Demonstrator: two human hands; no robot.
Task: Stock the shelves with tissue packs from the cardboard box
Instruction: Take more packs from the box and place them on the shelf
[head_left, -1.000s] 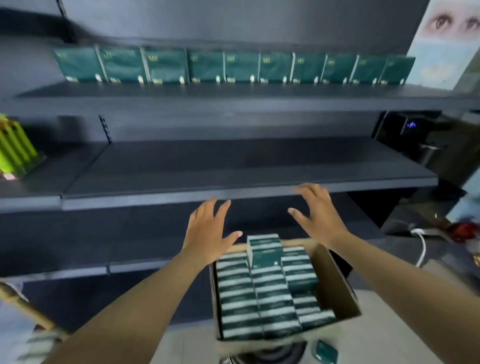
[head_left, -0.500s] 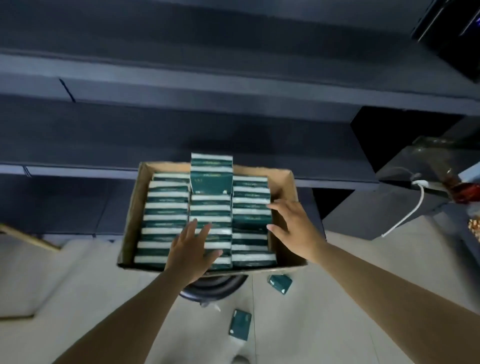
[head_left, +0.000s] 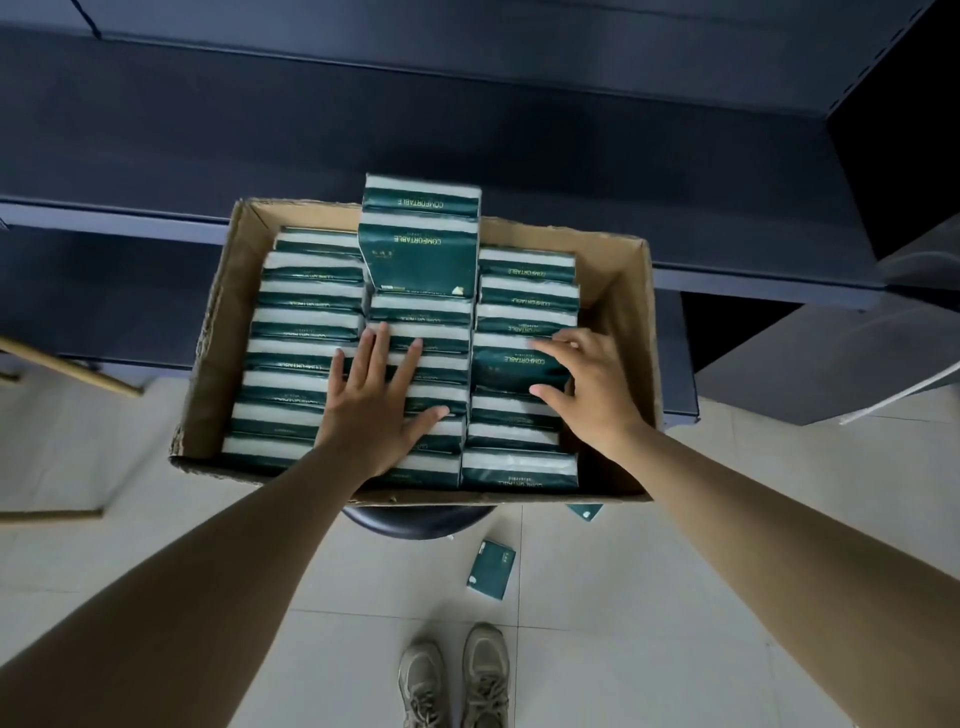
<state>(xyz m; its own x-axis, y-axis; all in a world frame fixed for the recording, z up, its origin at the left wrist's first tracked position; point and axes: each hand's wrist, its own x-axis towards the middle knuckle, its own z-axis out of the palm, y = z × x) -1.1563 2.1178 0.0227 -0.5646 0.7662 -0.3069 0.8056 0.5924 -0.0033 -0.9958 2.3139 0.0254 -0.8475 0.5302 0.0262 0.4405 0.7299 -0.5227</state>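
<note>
Cardboard, brown and open-topped, the box (head_left: 618, 291) sits on a dark round stool (head_left: 415, 519) just in front of the dark blue metal shelves (head_left: 467, 130), packed with three rows of dark green tissue packs (head_left: 306, 327) standing on edge. Two more packs rise above the far end of the middle row, the taller one (head_left: 418, 254) showing its printed face.

Picking is the step in hand — nothing has left the box in this view. The left hand (head_left: 371, 410) lies flat on the middle row, fingers straight and spread, its grip wide open and holding nothing. The right hand (head_left: 592, 384) reaches into the right row, fingers curled over the far edge of one raised green pack (head_left: 511, 364) and thumb at its near edge; its grip looks to be closing on that pack, though how firmly I cannot tell.

Next, I judge, the right hand needs to draw the pack straight up while the left steadies its neighbours, then carry it to a shelf.

On the pale tiled floor (head_left: 675, 571) two small green packs lie loose — one (head_left: 491, 569) near the person's grey shoes (head_left: 454, 675), another (head_left: 584, 512) half hidden under the box.
</note>
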